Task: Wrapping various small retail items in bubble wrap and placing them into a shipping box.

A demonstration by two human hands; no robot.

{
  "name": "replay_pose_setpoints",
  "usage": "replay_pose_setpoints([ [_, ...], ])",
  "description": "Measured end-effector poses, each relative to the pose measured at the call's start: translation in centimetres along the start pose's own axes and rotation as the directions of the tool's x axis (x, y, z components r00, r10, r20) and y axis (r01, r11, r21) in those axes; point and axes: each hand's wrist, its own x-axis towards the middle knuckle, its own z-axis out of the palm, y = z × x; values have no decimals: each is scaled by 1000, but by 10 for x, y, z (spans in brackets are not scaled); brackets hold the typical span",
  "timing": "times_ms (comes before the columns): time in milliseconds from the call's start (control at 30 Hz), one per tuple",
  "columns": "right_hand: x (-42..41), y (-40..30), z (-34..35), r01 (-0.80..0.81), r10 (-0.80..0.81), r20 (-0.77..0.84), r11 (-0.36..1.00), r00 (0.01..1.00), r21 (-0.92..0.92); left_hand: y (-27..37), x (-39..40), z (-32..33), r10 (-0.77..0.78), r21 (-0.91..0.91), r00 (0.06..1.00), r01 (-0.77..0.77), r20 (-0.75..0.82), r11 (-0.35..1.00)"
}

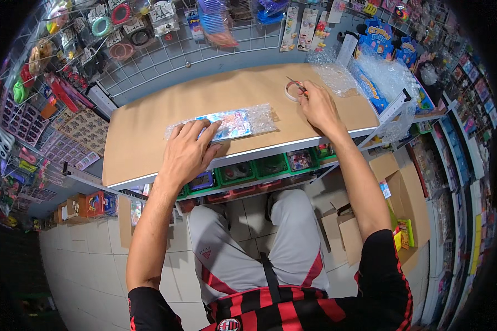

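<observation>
A flat, colourful printed package (237, 124) lies on a strip of bubble wrap (261, 119) on the brown-covered shelf top (149, 111). My left hand (190, 145) rests palm down over the left part of the package and wrap, fingers spread a little. Towards the right, my right hand (319, 105) has its fingers curled round the handles of a small pair of scissors (297, 84), whose blades point up and left. A roll of tape (290, 92) is beside the fingertips, partly behind the scissors; whether the hand touches it I cannot tell.
More bubble wrap (337, 76) lies at the shelf's right end, beside blue display boxes (370, 93). Wire racks (157, 62) with combs and hair ties stand behind. Green baskets (271, 165) sit below the shelf edge. An open cardboard box (414, 207) is on the floor at right.
</observation>
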Motion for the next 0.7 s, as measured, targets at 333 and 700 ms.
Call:
replay_pose_setpoints([
  [333,-11,9,-2,-113,113,12,990,994,89,13,9,-4,-72,-49,988,79,136,996],
  [700,-149,-63,-69,-236,436,100,269,894,934,154,10,7,-472,-959,876,211,101,188],
])
